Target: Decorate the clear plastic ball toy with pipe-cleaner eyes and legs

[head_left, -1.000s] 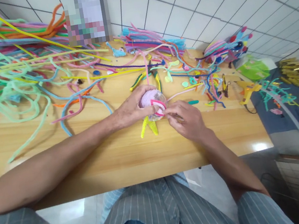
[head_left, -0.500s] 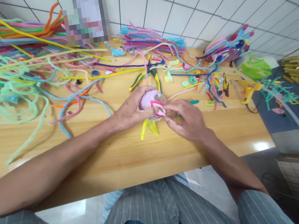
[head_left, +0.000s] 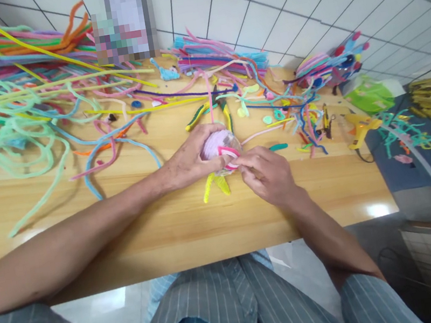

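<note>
- Plainly, the near strip of the desk (head_left: 168, 223) lies between the person's body and the work, with both forearms reaching over it: the left slants in long and low from the side, the right rises more steeply.
- Two yellow stems (head_left: 222, 185) jut from the ball's underside towards the body, a little apart at their tips.
- The right hand (head_left: 269, 177) comes in from the right, knuckles up, its thumb and forefinger pinching the right edge of the pink-and-white trim (head_left: 231, 149); the other fingers curl under.
- The lilac ball (head_left: 212, 143) sits between the hands, touching both; being nearly round, it offers no clear long axis. The trim is on its near right side, facing the right fingertips.
- The left hand (head_left: 189, 161) is the closer one to the ball, grasping it from the left: thumb across the front onto the trim, fingers around the far side.
- Just beyond stand the splayed handles of the pliers (head_left: 197, 115); farther off, a bundle (head_left: 220, 62) of stems lies by the wall.
</note>
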`<state>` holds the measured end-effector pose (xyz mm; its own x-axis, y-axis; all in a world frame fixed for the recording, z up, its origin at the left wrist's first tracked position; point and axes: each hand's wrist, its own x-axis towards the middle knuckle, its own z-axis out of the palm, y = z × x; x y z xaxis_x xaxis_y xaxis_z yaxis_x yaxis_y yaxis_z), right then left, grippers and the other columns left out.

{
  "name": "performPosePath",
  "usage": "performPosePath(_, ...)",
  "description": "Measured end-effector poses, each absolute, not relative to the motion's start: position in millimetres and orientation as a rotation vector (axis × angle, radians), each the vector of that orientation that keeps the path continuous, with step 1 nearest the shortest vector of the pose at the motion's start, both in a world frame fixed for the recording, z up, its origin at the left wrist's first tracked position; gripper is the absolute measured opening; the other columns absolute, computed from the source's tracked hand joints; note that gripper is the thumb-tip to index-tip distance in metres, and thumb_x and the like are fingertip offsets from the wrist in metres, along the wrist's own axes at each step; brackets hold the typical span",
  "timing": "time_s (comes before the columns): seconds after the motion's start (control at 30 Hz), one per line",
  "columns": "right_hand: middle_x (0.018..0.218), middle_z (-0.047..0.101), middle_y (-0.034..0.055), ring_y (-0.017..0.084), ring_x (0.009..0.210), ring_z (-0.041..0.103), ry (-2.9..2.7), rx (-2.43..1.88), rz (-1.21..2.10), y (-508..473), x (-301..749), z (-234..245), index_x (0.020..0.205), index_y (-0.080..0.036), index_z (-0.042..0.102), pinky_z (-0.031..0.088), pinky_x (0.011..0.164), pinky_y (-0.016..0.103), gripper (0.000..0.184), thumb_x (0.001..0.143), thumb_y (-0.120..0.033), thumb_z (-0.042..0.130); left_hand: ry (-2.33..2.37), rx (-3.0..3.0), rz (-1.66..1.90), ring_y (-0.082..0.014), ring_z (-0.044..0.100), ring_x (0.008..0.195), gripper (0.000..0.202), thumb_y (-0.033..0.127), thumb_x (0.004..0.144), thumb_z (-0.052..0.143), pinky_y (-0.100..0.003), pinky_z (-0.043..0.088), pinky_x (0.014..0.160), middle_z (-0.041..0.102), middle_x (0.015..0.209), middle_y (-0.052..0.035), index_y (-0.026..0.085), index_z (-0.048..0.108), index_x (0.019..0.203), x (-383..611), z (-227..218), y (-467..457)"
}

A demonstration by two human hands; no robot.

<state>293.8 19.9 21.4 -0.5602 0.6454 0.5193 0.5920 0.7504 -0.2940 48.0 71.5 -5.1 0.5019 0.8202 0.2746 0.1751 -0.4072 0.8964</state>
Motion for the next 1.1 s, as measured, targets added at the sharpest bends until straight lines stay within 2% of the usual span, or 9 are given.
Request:
performPosePath(0.13, 0.099, 0.080, 0.0046, 0.021, 0.091, 0.077, -2.323, -0.905, 0.115, 18.7, 294.4, 21.1, 0.122, -0.027, 0.074, 0.064, 0.078, 0.036, 0.034, 0.098, -0.007, 0.059, 0.833, 1.887, 0.941, -0.0312, 0.063, 0.130, 0.061, 0.051, 0.090, 0.075, -0.046, 0.050, 0.117, 0.065, 0.142, -0.0123, 0.022, 0.059, 0.142, 47.7, -5.5, 71.2)
performPosePath(0.27, 0.099, 0.080, 0.0033, 0.022, 0.092, 0.078, -2.331, -0.954, 0.130, 17.7, 294.7, 20.8, 0.123, -0.035, 0.073, 0.065, 0.078, 0.038, 0.038, 0.100, -0.009, 0.059, 0.834, 1.904, 0.936, -0.0313, 0.062, 0.133, 0.064, 0.054, 0.091, 0.075, -0.047, 0.048, 0.120, 0.064, 0.144, -0.0128, 0.023, 0.058, 0.144, 47.4, -6.9, 71.3)
performPosePath(0.47, 0.098, 0.079, 0.0043, 0.020, 0.090, 0.076, -2.327, -0.881, 0.081, 18.4, 294.4, 20.7, 0.122, -0.026, 0.072, 0.062, 0.079, 0.033, 0.034, 0.098, -0.005, 0.060, 0.820, 1.908, 0.950, -0.0317, 0.060, 0.137, 0.063, 0.053, 0.091, 0.076, -0.046, 0.047, 0.121, 0.063, 0.145, -0.0131, 0.022, 0.058, 0.143, 47.5, -7.4, 71.3)
performPosePath(0.93, 0.099, 0.079, 0.0041, 0.021, 0.091, 0.075, -2.300, -0.865, 0.111, 18.7, 294.5, 18.8, 0.122, -0.027, 0.071, 0.062, 0.078, 0.036, 0.032, 0.100, -0.006, 0.063, 0.830, 1.906, 0.914, -0.0299, 0.063, 0.132, 0.062, 0.049, 0.093, 0.074, -0.045, 0.050, 0.118, 0.064, 0.144, -0.0129, 0.020, 0.056, 0.145, 47.5, -4.3, 69.6)
performPosePath(1.1, 0.104, 0.080, 0.0042, 0.023, 0.095, 0.076, -2.247, -0.885, 0.140, 18.3, 292.4, 23.2, 0.120, -0.029, 0.074, 0.063, 0.081, 0.039, 0.026, 0.099, -0.014, 0.071, 0.848, 1.885, 0.931, -0.0305, 0.063, 0.131, 0.065, 0.051, 0.091, 0.076, -0.047, 0.050, 0.118, 0.064, 0.144, -0.0133, 0.021, 0.056, 0.145, 48.8, -6.1, 69.0)
